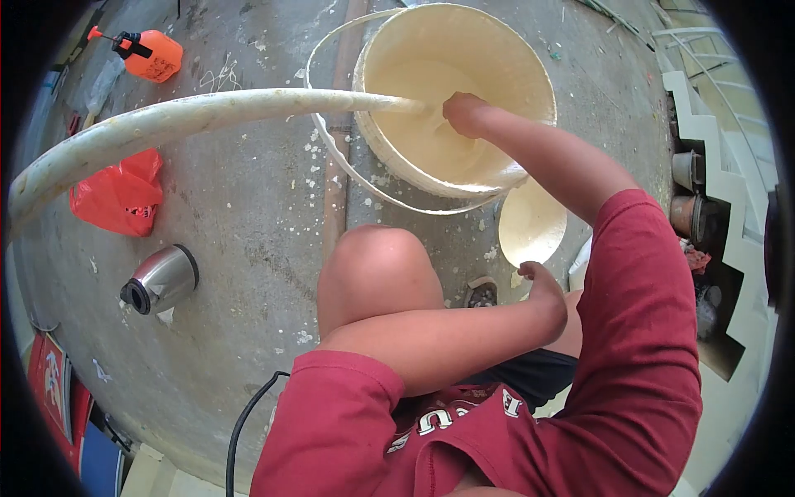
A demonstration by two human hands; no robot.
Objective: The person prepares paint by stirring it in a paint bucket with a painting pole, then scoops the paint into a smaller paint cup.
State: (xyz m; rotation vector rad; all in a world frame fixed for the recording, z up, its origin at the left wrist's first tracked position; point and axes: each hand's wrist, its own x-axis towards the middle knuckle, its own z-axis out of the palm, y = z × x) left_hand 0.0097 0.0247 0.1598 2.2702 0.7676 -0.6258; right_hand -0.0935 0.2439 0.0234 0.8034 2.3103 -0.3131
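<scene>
The right hand (464,112), fist closed, sinks into creamy liquid inside a round plastic bucket (530,70), beside a pale hose (207,116); the left hand (542,286), fingers hidden, rests nearer.

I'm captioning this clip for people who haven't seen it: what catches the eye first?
The big cream bucket at top centre, where the right hand grips a pale, paint-coated stick dipped into the thick cream liquid. Next, the bright orange spray bottle at upper left and the red plastic bag below it on the concrete floor.
</scene>
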